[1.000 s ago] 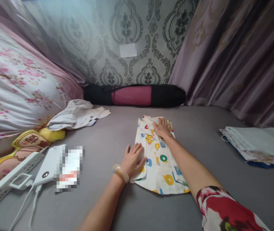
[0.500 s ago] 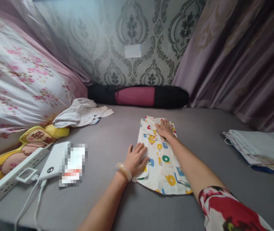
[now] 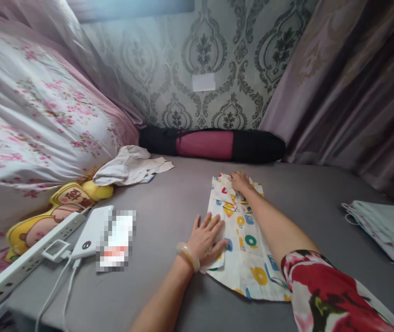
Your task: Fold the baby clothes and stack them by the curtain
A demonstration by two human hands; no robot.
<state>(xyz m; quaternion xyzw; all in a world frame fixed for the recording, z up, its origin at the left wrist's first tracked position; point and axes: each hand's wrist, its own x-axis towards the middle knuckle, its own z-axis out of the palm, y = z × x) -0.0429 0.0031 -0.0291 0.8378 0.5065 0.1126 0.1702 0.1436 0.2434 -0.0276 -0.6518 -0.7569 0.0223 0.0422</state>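
in the head view, the patterned garment (image 3: 241, 265) is lying lengthwise on the grey surface (image 3: 169, 207), its side parts seemingly folded inward already; its far part is bunching unevenly, so the flattening there is looking unfinished. the left hand (image 3: 205, 237) is resting with fingers spread over the left edge, while the right hand (image 3: 241, 182) is reaching to the far end, its fingertips partly hiding, so i cannot tell whether they are pinching or pressing. the near hem is curving, and the right forearm (image 3: 276, 216) is covering some of the right edge. sideways room is running left towards the power bank (image 3: 91, 233) and right towards the stacked cloths (image 3: 386, 226); the black-and-pink roll (image 3: 205, 144) is bounding the far side.
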